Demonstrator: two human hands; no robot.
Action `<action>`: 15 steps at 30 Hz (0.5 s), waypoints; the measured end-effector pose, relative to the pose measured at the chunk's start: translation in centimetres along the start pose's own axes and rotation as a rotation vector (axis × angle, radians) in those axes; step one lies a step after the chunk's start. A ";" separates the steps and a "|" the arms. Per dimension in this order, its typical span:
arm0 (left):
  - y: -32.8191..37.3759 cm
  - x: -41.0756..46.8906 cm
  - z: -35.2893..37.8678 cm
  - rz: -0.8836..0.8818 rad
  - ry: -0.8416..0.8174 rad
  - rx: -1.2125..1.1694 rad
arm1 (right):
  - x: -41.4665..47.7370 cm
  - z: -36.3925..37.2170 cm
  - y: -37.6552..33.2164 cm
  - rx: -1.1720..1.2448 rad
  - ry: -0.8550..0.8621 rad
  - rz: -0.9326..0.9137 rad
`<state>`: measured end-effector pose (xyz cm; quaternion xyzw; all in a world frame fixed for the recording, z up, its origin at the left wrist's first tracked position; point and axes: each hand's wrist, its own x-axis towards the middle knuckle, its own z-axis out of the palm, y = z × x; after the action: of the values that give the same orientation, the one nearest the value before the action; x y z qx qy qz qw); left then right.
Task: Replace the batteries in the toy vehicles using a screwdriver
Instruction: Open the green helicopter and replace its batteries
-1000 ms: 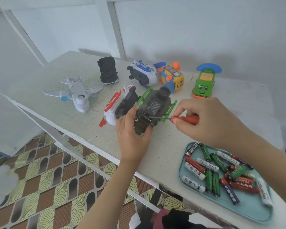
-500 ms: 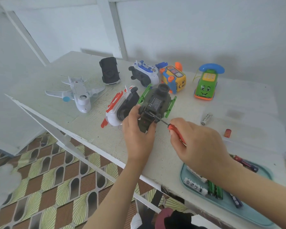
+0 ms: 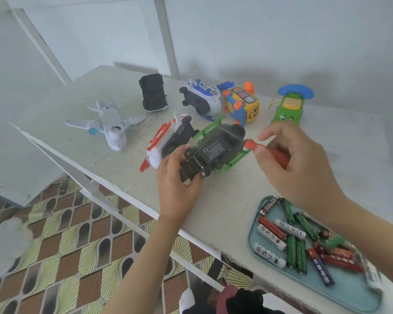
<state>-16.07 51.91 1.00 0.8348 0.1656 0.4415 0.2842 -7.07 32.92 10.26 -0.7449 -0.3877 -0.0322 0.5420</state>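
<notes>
right hand (image 3: 290, 162): fingers curled round the red screwdriver (image 3: 251, 145), thumb and forefinger pinching near its end. motion blur here; metal shaft not visible, so i cannot tell which way the tip points. change over the last half second: the blade was set against the underside of the dark toy vehicle (image 3: 216, 150); now the tool is lifted off, held just beside the toy's right green rail and apart from it. left hand (image 3: 179, 184) has not let go: it grips the near end of the toy, thumb on top, toy belly-up and tipped slightly above the table (image 3: 236, 200), label panel facing the camera. panel looks still seated; no screw visible at this resolution. reading: either the screw is out and the cover comes off next, or the tool is being re-gripped for another go; the frame does not settle which. the batteries (image 3: 293, 245) lie loose in the tray (image 3: 349, 291) at the near right edge, well apart from the toy. the white-and-red toy (image 3: 166, 143) lies touching the dark toy on its left; the other toys sit farther back.
</notes>
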 end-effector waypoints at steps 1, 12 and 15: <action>-0.1 0.0 -0.2 0.007 -0.016 -0.001 | 0.3 -0.1 -0.1 0.056 0.016 -0.013; -0.6 -0.4 -0.3 -0.001 -0.064 -0.128 | 2.2 1.4 -1.3 0.365 0.073 -0.174; -0.6 -0.3 -0.3 -0.014 -0.055 -0.137 | 2.0 1.9 -1.7 0.159 0.092 -0.321</action>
<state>-16.54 52.34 0.53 0.8241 0.1328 0.4265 0.3482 -7.36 35.76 11.74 -0.6259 -0.4778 -0.1216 0.6042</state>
